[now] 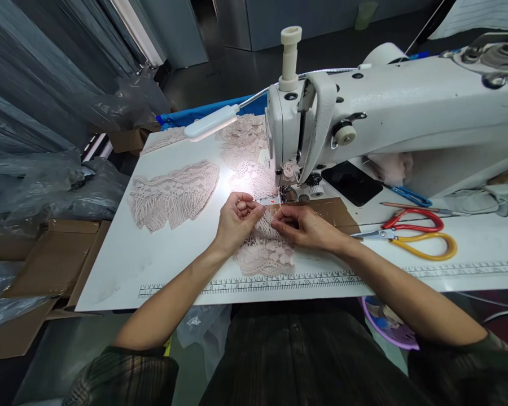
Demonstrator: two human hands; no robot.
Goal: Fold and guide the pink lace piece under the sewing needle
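Observation:
Just in front of the needle area of a white sewing machine, both hands pinch a pale pink piece of lace. My left hand has thumb and forefinger closed on its upper left edge, the other fingers curled. From the right, my right hand pinches the same lace between thumb and fingers. The lace's scalloped end lies flat toward me, near the printed ruler. More lace lies under the bright lamp beyond my left hand.
A lace piece lies on the white table to the left. Red-handled scissors, yellow-handled scissors and a black phone are at the right. A lamp hangs over the table. Cardboard boxes stand at the left.

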